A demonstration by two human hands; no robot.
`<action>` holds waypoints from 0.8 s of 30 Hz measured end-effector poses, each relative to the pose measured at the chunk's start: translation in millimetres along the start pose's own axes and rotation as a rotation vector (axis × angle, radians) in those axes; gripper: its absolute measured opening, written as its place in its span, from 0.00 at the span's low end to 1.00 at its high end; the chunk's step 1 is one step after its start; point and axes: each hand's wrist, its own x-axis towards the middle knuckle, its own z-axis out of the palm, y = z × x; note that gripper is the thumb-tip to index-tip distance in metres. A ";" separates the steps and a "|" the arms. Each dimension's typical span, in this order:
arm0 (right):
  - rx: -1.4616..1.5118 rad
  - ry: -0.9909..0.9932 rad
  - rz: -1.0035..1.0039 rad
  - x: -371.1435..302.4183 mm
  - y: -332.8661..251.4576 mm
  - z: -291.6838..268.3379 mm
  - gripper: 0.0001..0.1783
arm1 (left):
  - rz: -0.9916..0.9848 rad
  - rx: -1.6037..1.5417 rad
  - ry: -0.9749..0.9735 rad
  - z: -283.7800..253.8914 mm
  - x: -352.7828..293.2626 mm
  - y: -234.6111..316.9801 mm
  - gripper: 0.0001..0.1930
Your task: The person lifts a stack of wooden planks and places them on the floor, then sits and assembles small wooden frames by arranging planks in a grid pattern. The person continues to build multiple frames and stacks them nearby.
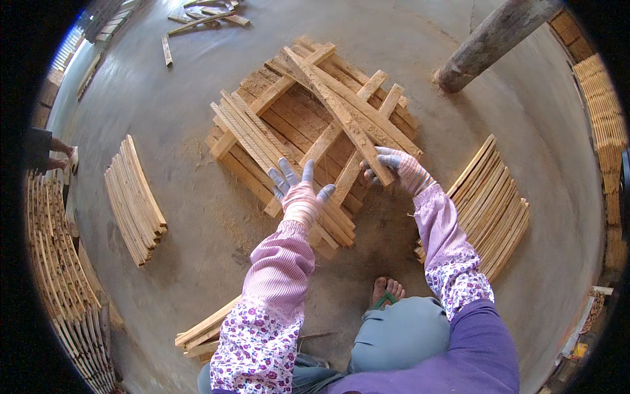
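Note:
My right hand (401, 168), in a striped glove with grey fingertips, grips the near end of a long wooden plank (341, 117). That plank slants across a low stack of boards (295, 121), its far end resting near the top of the pile. Gloved the same way, my left hand (296, 190) is spread open over a row of narrow wooden strips (252, 131) on the stack's left side. Whether its palm touches them I cannot tell. Crosspieces (321, 146) lie over the boards beneath, and sawdust covers much of the wood.
Bundles of strips lie on the floor at left (134, 200) and right (492, 207), with more planks (207, 331) near my left leg. A round post (489, 46) stands at far right. Loose offcuts (207, 16) lie at the back. Another person's foot (73, 159) shows at far left.

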 end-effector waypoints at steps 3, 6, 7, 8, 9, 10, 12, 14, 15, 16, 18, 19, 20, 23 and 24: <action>0.068 -0.046 -0.057 0.0 4.3 4.0 0.29 | -0.013 0.010 -0.017 -0.8 -0.5 -0.1 0.50; -0.212 0.084 -0.075 9.8 3.7 14.4 0.31 | -0.016 0.013 -0.015 -3.1 -0.9 0.3 0.50; -0.439 0.178 -0.096 17.7 3.4 19.5 0.29 | -0.021 0.024 -0.022 -3.4 -0.4 1.3 0.50; -0.666 0.274 -0.118 25.9 2.4 24.5 0.27 | -0.018 0.023 -0.019 -3.6 -1.0 1.7 0.50; -0.747 0.270 -0.069 35.8 -2.0 28.1 0.26 | -0.015 0.023 -0.013 -4.9 -1.9 2.5 0.50; -0.758 0.283 -0.089 43.1 -2.6 33.7 0.25 | -0.011 0.023 -0.008 -6.5 -2.4 3.8 0.50; -0.680 0.360 -0.113 54.0 -3.7 62.5 0.27 | -0.058 0.014 -0.048 -12.3 -6.2 -4.8 0.49; -0.656 0.376 -0.251 58.0 4.4 41.2 0.31 | -0.034 0.027 -0.054 -9.9 -3.3 8.7 0.49; -0.574 0.349 -0.268 59.9 9.4 44.7 0.33 | -0.032 0.012 -0.038 -7.4 -3.4 4.5 0.49; -0.593 0.346 -0.196 59.4 11.9 42.6 0.36 | -0.029 -0.001 -0.041 -8.6 -4.3 5.9 0.48; -0.576 0.249 -0.286 48.9 20.2 37.9 0.37 | -0.025 -0.027 -0.050 -11.1 -5.3 8.6 0.48; -0.502 0.223 -0.283 45.6 20.4 40.8 0.37 | -0.032 -0.034 -0.044 -11.1 -6.2 5.7 0.47; -0.449 0.232 -0.233 42.9 20.2 43.5 0.37 | -0.029 -0.028 -0.032 -11.1 -7.5 2.1 0.48; -0.413 0.221 -0.188 34.4 17.4 46.1 0.37 | -0.019 -0.026 -0.019 -9.1 -7.0 -1.8 0.50; -0.415 0.221 -0.190 32.3 17.0 46.8 0.36 | -0.018 -0.030 -0.024 -9.9 -7.8 -0.6 0.49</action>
